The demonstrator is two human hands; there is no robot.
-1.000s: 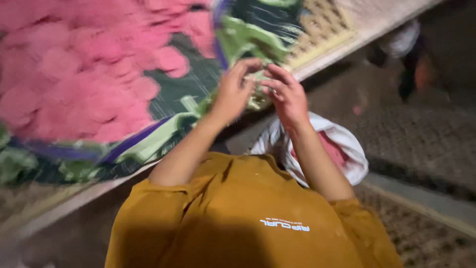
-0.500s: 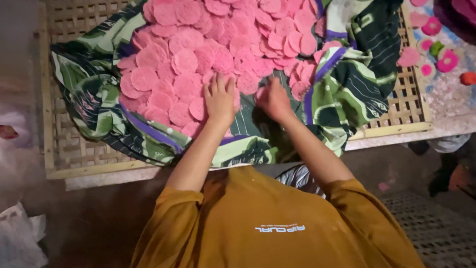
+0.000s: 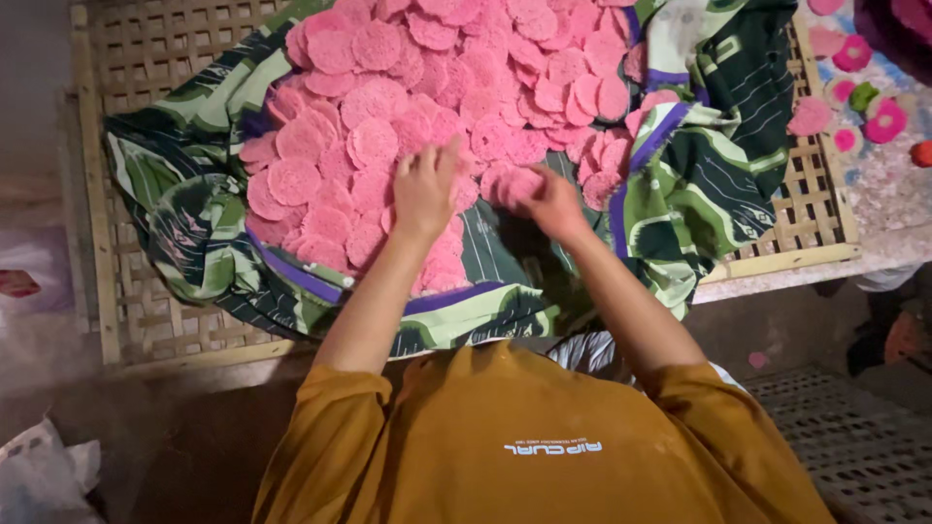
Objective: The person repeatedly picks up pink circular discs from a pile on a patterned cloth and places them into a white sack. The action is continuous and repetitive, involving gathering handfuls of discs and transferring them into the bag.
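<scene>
At the far left edge of the frame a pale bag (image 3: 34,281) with something red on it is cut off, and a crumpled white wrapper (image 3: 44,471) sits in the lower left corner, too dim to identify. Right of these lies a woven bamboo tray (image 3: 107,252), its far edge cropped at the top. Draped over it is a green, white and purple patterned cloth (image 3: 194,223), heaped with round pink crackers (image 3: 388,107) that run out of the frame at the top. The left hand (image 3: 425,189) rests palm down on the pile at centre, fingers spread and flat, gripping nothing that can be seen. Just beside it, the right hand (image 3: 553,199) is closed around a small stack of pink crackers (image 3: 513,184); its fingers hide how many. The two hands are close but apart. The person's mustard shirt (image 3: 524,446) fills the lower middle and hides the near edge of the tray. At the upper right, loose pink and green pieces (image 3: 864,107) lie on a speckled surface, blurred. A woven mat (image 3: 854,437) shows dimly at the lower right.
</scene>
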